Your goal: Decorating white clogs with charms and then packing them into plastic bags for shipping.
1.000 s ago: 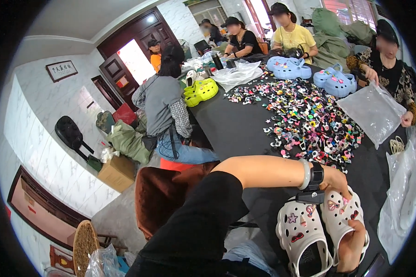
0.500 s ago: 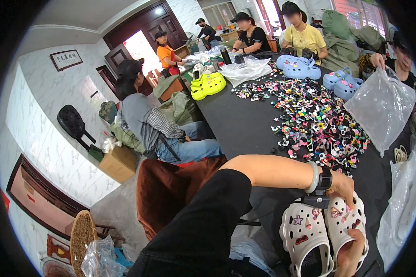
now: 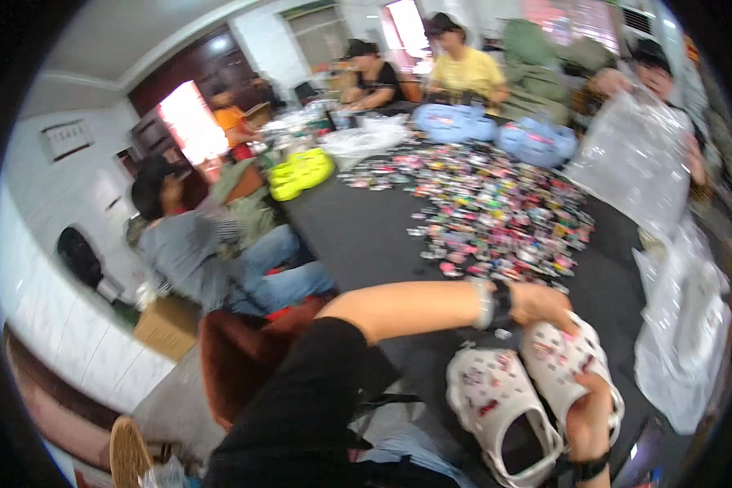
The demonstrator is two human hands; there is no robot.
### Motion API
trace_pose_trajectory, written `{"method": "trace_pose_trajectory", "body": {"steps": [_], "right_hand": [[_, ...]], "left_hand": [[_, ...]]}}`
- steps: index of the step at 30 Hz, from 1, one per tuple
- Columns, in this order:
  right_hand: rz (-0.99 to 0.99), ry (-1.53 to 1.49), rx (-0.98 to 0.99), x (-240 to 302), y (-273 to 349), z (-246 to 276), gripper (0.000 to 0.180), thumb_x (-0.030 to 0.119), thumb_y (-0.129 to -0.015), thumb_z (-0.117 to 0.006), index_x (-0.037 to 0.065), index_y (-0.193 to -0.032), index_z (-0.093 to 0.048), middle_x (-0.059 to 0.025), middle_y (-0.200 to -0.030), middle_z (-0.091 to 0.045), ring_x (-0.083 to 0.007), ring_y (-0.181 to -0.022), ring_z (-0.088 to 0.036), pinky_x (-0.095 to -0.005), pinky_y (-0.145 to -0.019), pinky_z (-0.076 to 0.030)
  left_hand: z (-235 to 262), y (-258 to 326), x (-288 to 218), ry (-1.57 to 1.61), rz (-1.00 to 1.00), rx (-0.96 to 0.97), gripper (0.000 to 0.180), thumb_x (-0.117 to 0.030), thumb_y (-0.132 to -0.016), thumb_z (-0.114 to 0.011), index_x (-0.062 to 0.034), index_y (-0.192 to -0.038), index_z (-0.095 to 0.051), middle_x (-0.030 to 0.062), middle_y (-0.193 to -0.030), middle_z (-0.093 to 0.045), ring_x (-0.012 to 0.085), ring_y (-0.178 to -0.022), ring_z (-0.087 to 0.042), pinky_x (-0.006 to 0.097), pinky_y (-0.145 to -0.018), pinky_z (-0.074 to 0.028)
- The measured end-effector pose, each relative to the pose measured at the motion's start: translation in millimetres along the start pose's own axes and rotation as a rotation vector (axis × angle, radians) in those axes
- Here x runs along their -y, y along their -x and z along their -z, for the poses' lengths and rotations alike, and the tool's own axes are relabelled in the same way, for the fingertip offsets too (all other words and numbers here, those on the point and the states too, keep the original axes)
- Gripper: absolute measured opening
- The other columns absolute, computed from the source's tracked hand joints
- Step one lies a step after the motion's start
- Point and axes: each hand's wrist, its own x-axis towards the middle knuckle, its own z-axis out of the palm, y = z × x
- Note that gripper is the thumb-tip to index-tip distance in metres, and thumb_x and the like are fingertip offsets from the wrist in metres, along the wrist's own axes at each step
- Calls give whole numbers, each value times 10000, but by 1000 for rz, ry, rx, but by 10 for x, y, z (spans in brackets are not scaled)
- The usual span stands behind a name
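At the near right of the dark worktop [image 3: 366, 236], a pair of white clogs [image 3: 529, 390] lying side by side, toes away, studded with small coloured charms. Left hand [image 3: 545, 302] reaching across from the left, wearing a dark watch and a pale band at the wrist, resting on the toe of the right clog [image 3: 565, 358]; fingers curled down onto it, though whether pinching a charm cannot be told from this blurred view. Right hand [image 3: 590, 415] coming up from the lower edge, a dark band at its wrist, grip closed round the heel side of the right clog, thumb and fingers wrapped on its rim. Left clog [image 3: 492, 403] just beside, touching its mate, untouched by either hand. Beyond, spread over the middle of the worktop, a wide scatter of coloured charms [image 3: 496, 211]. At the far end, two pale blue clogs [image 3: 496, 130] and a yellow-green pair [image 3: 301, 172]. On the right, clear plastic bags [image 3: 683, 342] heaped at the edge, and another bag [image 3: 634, 159] held up by a seated person. More people seated round the far end and at the left side.
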Motion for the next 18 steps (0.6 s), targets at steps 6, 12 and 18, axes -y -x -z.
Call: {"method": "trace_pose_trajectory", "body": {"steps": [6,12,18], "right_hand": [[-92,-165,-31,36,-38,-95,480,-41,-779,-508,-12,-1259,-507,-158,-1218,-601,-289,-1107,-595,-414,-1004,-452],[-104,-173,-93,51,13,38,323,-30,-801,-545,-27,-1123,-568,-129,-1083,-653,-249,-985,-642,-358,-905,-500],[-100,-169,-87,131,-8,68,306,-19,-805,-550,-37,-1110,-570,-144,-1091,-653,-259,-987,-643,-368,-902,-507]], "left_hand": [[162,178,-131,357,-35,-86,373,-293,-963,-561,-21,-1217,-544,137,-1169,-595,178,-1061,-587,329,-933,-476],[-27,335,-359,-153,-183,-227,452,-278,-929,-617,-40,-1294,-497,94,-1249,-532,180,-1170,-496,335,-980,-422],[-169,942,-478,-614,-420,-372,472,-118,-892,-647,-28,-1321,-474,83,-1303,-510,185,-1253,-463,355,-1063,-351]]}}
